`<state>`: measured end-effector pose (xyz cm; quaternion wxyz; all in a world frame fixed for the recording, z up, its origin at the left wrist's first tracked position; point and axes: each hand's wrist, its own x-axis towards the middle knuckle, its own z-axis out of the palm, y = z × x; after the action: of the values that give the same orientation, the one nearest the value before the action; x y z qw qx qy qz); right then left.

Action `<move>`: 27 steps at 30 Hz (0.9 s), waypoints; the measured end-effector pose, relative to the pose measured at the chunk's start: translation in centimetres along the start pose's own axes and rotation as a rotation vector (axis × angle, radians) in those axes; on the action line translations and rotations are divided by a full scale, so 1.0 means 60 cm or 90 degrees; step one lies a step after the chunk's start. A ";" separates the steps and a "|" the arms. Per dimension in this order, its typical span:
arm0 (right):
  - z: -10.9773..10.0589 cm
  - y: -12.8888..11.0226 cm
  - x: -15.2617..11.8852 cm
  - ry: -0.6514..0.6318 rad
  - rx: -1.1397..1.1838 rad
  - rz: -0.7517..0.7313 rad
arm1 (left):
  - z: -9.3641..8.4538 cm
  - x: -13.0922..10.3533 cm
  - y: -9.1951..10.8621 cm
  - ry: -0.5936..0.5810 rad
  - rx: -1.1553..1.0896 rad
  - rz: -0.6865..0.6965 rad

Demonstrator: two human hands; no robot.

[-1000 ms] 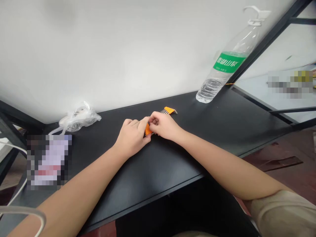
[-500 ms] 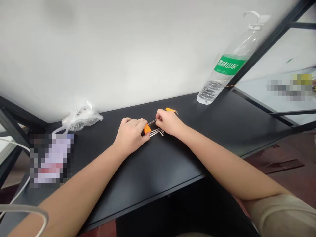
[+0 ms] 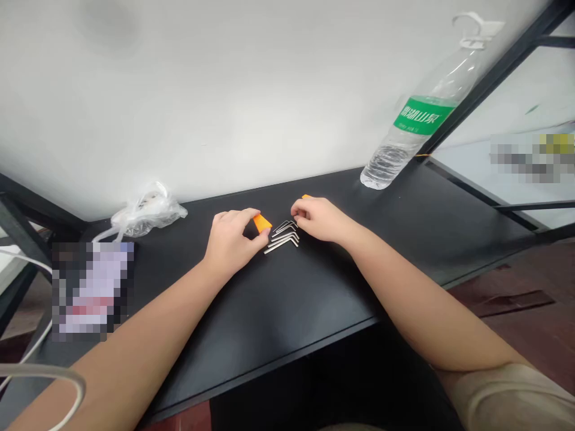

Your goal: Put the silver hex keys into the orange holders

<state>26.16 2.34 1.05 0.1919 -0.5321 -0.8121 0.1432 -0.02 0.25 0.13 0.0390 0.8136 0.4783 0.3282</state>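
Observation:
My left hand (image 3: pixel 231 239) pinches an orange hex key holder (image 3: pixel 262 224) between thumb and fingers, just above the black tabletop. To its right, several silver L-shaped hex keys (image 3: pixel 283 240) lie side by side in a row, their bent ends toward the right. My right hand (image 3: pixel 320 218) is at the far right end of this row, fingers curled in and thumb close to the topmost keys. What is between its fingertips is too small to make out. Behind that hand, a second orange piece (image 3: pixel 306 196) shows only its edge; the rest is hidden.
A large water bottle (image 3: pixel 411 131) with a green label stands at the back right by the metal frame (image 3: pixel 494 84). At the left are a crumpled clear plastic bag (image 3: pixel 148 212) and a blurred-out purple item (image 3: pixel 96 281). A white cable (image 3: pixel 67 374) loops at lower left.
My right hand has shifted slightly right, away from the orange holder. The thin rod between holder and right hand no longer spans the gap. More of the hex key row shows.

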 end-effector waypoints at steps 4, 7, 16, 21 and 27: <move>-0.003 0.007 0.002 -0.032 0.017 0.014 | 0.002 0.001 0.001 0.006 -0.010 -0.017; -0.001 0.007 0.003 -0.044 -0.001 -0.010 | 0.002 0.001 0.001 -0.005 -0.014 -0.028; -0.002 -0.004 -0.002 -0.076 0.018 -0.016 | 0.002 0.003 0.001 -0.006 -0.024 -0.031; 0.002 -0.009 0.000 -0.063 0.055 0.044 | 0.003 0.003 0.002 -0.009 -0.027 -0.031; 0.007 -0.019 -0.009 -0.054 0.101 0.029 | 0.002 0.004 0.001 -0.016 -0.024 -0.034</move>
<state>25.24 1.40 1.10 0.1955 -0.5275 -0.7931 0.2336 0.18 0.47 0.19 0.0687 0.8038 0.4930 0.3257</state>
